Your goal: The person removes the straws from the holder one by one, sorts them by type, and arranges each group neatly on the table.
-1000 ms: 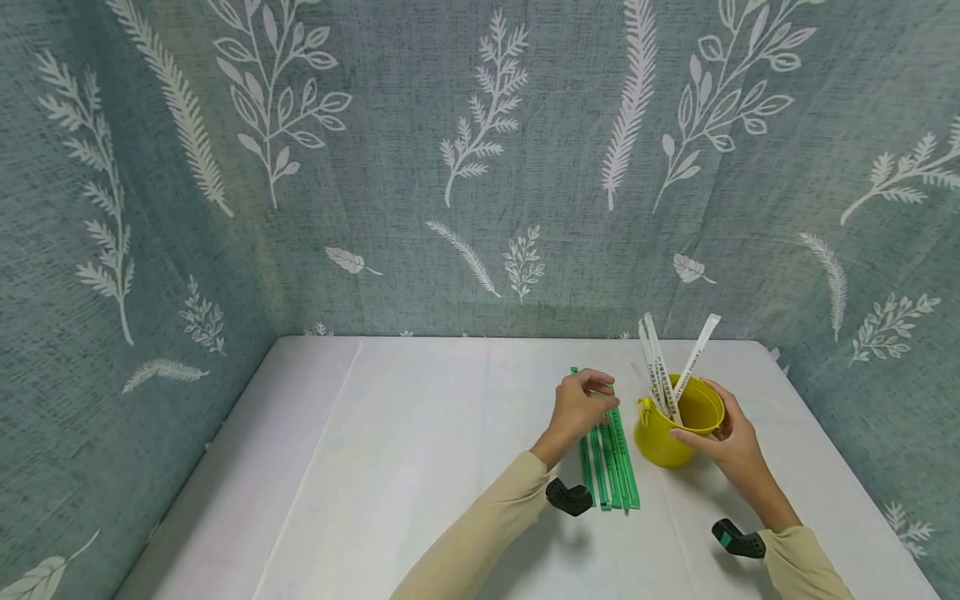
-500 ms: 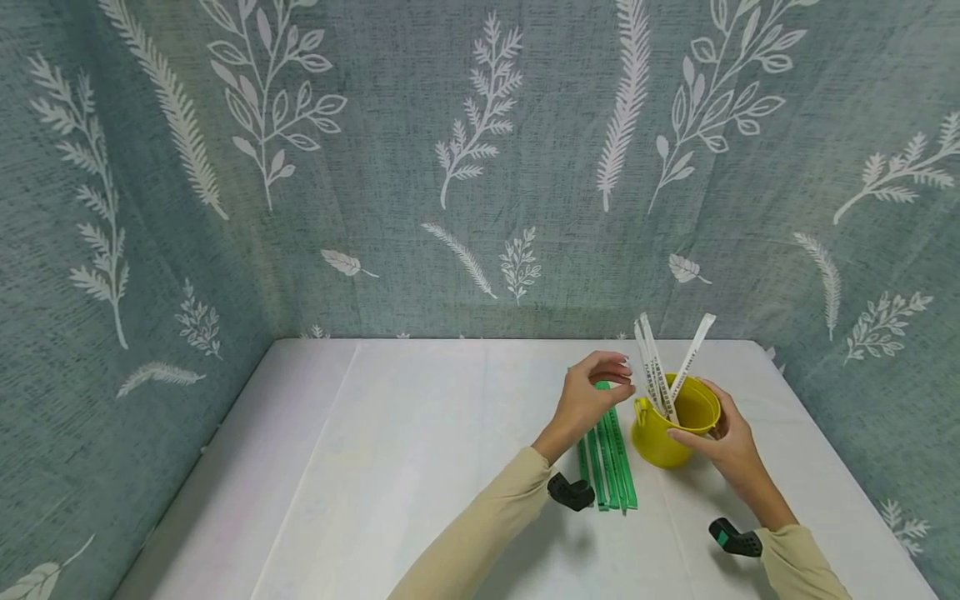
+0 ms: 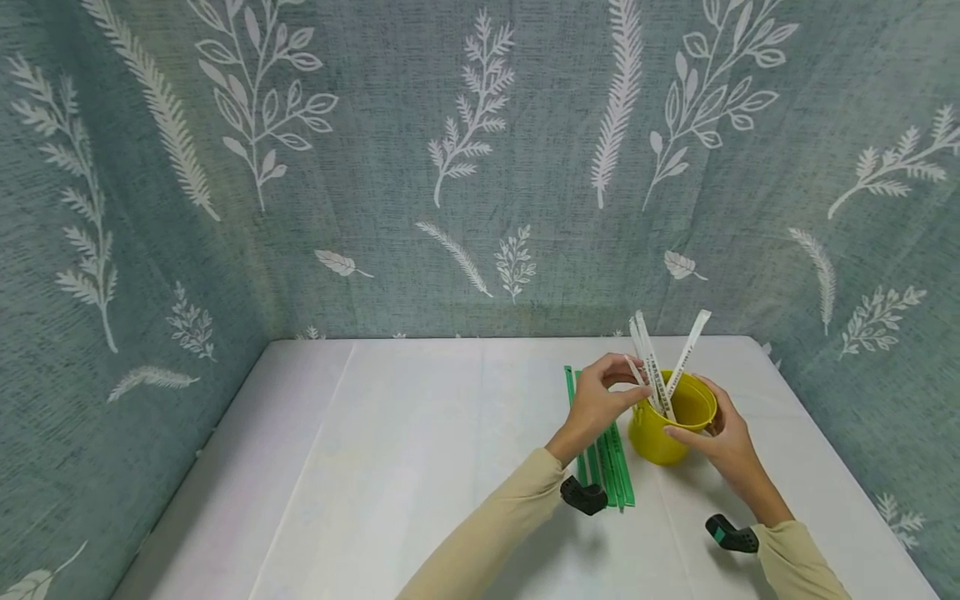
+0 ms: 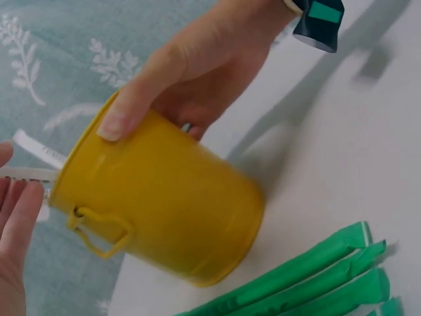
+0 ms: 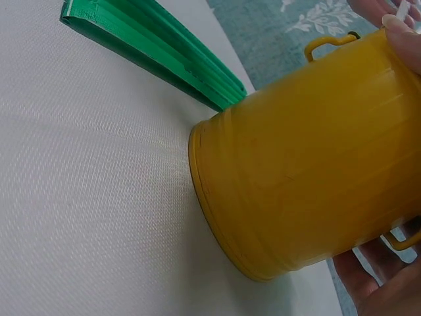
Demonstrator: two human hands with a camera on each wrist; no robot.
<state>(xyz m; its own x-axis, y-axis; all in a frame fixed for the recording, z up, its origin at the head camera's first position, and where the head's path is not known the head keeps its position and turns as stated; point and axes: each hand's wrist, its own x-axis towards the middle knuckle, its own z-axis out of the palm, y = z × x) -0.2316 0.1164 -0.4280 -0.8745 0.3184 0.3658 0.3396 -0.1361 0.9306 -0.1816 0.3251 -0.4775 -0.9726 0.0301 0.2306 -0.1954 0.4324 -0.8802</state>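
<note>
A small yellow bucket [image 3: 660, 433] [image 4: 164, 210] [image 5: 309, 171] stands on the white table [image 3: 412, 467], with white paper strips [image 3: 684, 354] sticking up out of it. My right hand [image 3: 693, 414] [image 4: 197, 72] grips its rim, thumb on the near side and fingers round the far side. My left hand [image 3: 628, 379] is at the bucket's left rim and pinches a thin white strip [image 3: 634, 372] [image 4: 29, 173] between thumb and fingers. Several green wrapped strips [image 3: 609, 471] [image 4: 309, 276] [image 5: 151, 46] lie side by side on the table, just left of the bucket and under my left wrist.
Grey-green cloth with white leaf prints [image 3: 450, 167] walls the table at the back and both sides. A black camera sits on each wrist [image 3: 583, 497] [image 3: 727, 535]. The table's left half [image 3: 337, 500] is bare white.
My left hand rose from the green strips and moved right to the bucket's rim, now pinching a white strip. My right hand stayed on the bucket.
</note>
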